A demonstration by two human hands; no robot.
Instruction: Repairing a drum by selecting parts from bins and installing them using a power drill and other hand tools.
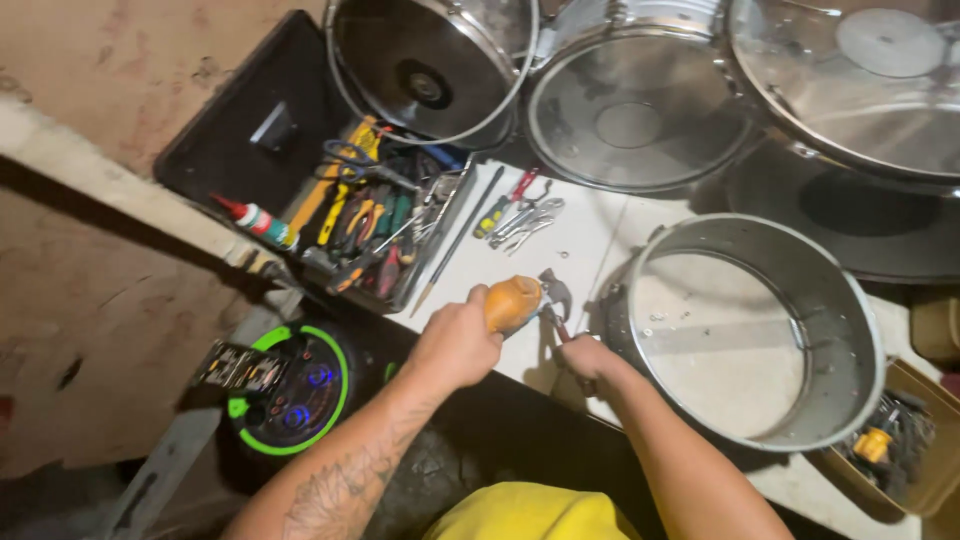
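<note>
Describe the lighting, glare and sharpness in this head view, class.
Head view: bright light on the white table; glare streaks the steel drum shell and the drums above; the left hand and its wooden-handled hammer look slightly soft; dark shadow under the table edge.

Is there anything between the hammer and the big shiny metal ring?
Only the tool in the right hand. The left hand holds the hammer just left of the metal ring, and that tool sits between them.

Dim warm light, metal glare, edges bowed.
</note>
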